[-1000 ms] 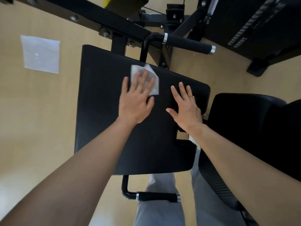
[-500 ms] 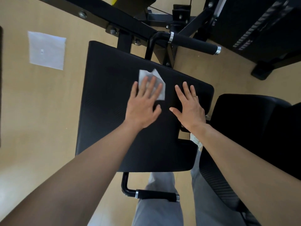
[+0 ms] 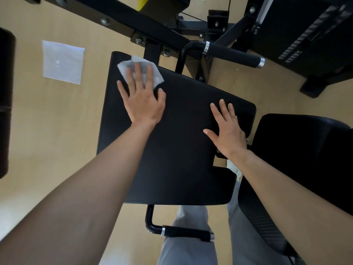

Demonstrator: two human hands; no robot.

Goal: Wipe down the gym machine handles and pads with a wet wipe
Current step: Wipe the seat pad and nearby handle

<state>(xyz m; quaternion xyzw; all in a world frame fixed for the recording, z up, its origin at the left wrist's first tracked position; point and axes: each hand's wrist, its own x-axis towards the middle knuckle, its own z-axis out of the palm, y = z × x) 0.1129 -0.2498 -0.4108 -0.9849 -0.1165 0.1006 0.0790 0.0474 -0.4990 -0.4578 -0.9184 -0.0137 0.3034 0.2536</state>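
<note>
Flattened, fingers spread, the left hand [image 3: 142,100] presses the wet wipe [image 3: 140,70] onto the pad [image 3: 181,150] at its far left corner. Right of it, the right hand [image 3: 228,129] lies open on the pad, bracing. Both handles [image 3: 232,54] look unwiped yet.

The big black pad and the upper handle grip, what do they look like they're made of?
The pad looks like matte black vinyl or faux leather over padding: fine ribbed texture, soft rounded edges. The handle grip looks like dull black foam or rubber, bounded by shiny metal rings; the look alone can't settle which.
</note>
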